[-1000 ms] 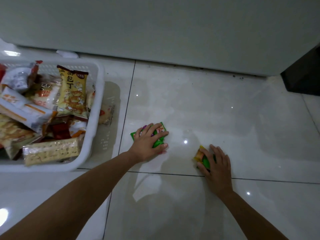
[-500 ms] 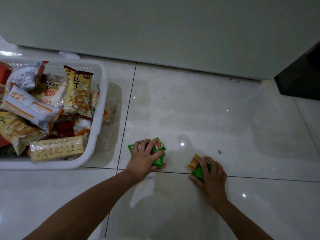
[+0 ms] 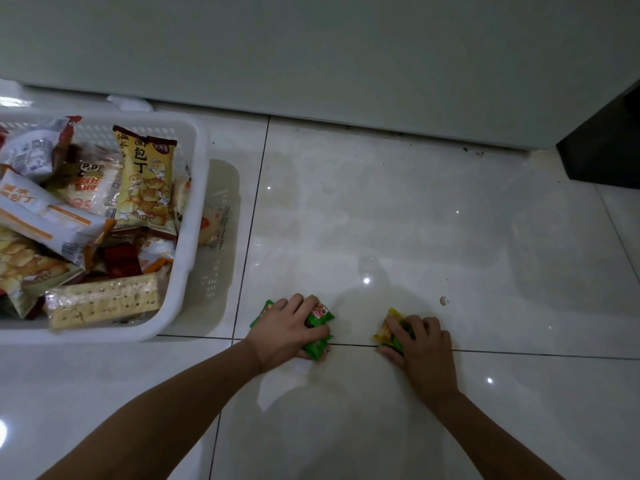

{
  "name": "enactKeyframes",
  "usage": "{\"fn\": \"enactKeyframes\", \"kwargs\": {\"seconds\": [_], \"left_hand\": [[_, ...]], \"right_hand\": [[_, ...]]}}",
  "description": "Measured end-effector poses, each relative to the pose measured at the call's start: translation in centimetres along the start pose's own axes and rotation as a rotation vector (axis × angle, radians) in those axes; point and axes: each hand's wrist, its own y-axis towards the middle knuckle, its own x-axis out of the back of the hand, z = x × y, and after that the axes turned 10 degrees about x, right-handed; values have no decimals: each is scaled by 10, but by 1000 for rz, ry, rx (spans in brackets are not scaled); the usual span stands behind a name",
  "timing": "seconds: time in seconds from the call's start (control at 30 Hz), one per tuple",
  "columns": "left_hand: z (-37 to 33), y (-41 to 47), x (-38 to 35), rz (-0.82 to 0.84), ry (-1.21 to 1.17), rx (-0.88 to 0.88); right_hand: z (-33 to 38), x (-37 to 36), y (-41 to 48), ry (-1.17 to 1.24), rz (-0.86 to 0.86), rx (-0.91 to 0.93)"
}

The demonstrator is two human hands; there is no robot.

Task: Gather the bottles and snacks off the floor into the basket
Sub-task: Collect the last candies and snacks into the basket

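glossy pale tiled floor [image 3: 415, 220], pale wall [image 3: 311, 53], dark cabinet [image 3: 609, 143] at right

On the glossy tiled floor [image 3: 433, 220], the left hand [image 3: 284, 329] curls over a green snack packet [image 3: 319, 319]. The right hand [image 3: 424, 348] grips a yellow-green snack packet [image 3: 386, 331]. A white basket [image 3: 194, 216] heaped with snack bags stands to their left.

Bare floor [image 3: 398, 220] lies open across the middle, up to a pale wall panel [image 3: 346, 64]. A white basket [image 3: 198, 188] heaped with snack packets [image 3: 145, 181] blocks the left; a dark block [image 3: 602, 147] stands far right.
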Motion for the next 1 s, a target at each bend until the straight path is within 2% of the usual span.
{"fn": "enactKeyframes", "kwargs": {"seconds": [0.23,0.37,0.47,0.63,0.73,0.87,1.0], "left_hand": [[-28,-20,-3,21,-39,47],[-14,-21,28,45,10,85],[6,-21,69,-41,-4,200],[68,-26,166,-279,-38,382],[123,-57,217,-393,-1,567],[180,-122,243,-417,18,818],[203,-170,228,-377,-12,967]], "right_hand": [[10,17,2,65,100,-32],[9,36,-2,180,194,-90],[-6,54,6,203,271,-131],[-16,123,86,118,203,42],[8,178,152,120,135,187],[93,230,210,163,6,354],[193,251,234,181,-36,541]]}}
